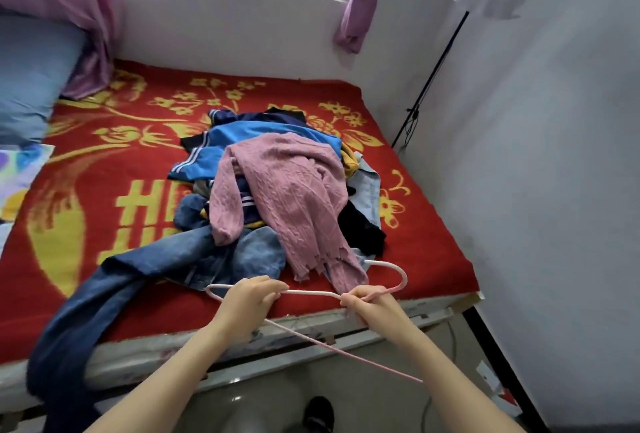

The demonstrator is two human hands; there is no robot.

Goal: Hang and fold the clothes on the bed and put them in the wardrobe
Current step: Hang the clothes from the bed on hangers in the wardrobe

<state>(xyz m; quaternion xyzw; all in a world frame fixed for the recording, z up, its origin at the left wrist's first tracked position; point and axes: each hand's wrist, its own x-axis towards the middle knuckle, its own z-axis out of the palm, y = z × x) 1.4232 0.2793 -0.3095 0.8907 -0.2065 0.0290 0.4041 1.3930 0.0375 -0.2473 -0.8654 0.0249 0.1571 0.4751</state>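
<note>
A heap of clothes lies in the middle of the bed (104, 190), which has a red and yellow cover. On top is a pink knit sweater (294, 197), with a blue sports top (249, 141) behind it and dark blue jeans (145, 276) trailing over the front edge. I hold a pink wire hanger (311, 293) just in front of the heap. My left hand (249, 301) grips its top bar. My right hand (367, 304) grips it near the hook, which curves up beside the sweater's hem.
A blue pillow (31, 79) and pink curtains (69, 16) are at the bed's far left. A black stand (436, 72) with a white lamp leans against the wall on the right. A dark shoe (318, 412) is on the floor below the bed's edge.
</note>
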